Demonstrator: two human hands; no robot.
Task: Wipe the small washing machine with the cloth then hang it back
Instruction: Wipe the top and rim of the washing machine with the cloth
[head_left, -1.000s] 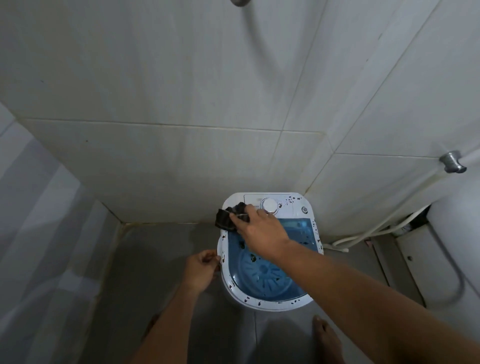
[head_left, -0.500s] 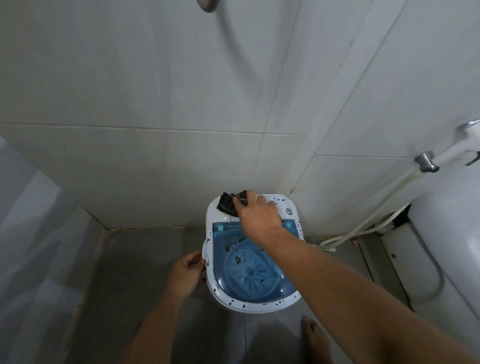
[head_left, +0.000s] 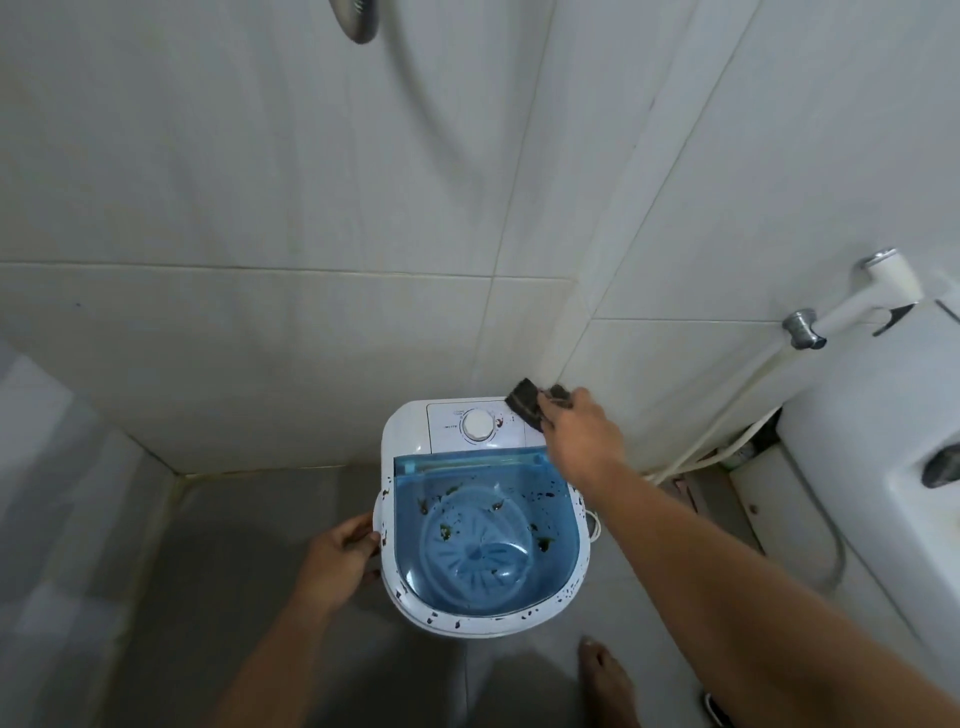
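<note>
A small white washing machine (head_left: 408, 431) with a see-through blue lid (head_left: 483, 540) stands on the floor against the tiled wall. Dark specks dot its rim and lid. A round white dial (head_left: 477, 426) sits on its control panel. My right hand (head_left: 582, 436) holds a dark cloth (head_left: 527, 402) pressed on the panel's far right corner. My left hand (head_left: 340, 558) grips the machine's left rim.
A white toilet (head_left: 883, 467) stands at the right, with a bidet sprayer (head_left: 883, 283) and white hose (head_left: 696, 452) on the wall beside it. A shower head (head_left: 356, 18) hangs above. My bare foot (head_left: 605, 680) rests on the grey floor (head_left: 249, 545) near the machine.
My right hand has slid the cloth from the panel's left corner across to its right corner, uncovering the dial. My left hand stays on the left rim.
</note>
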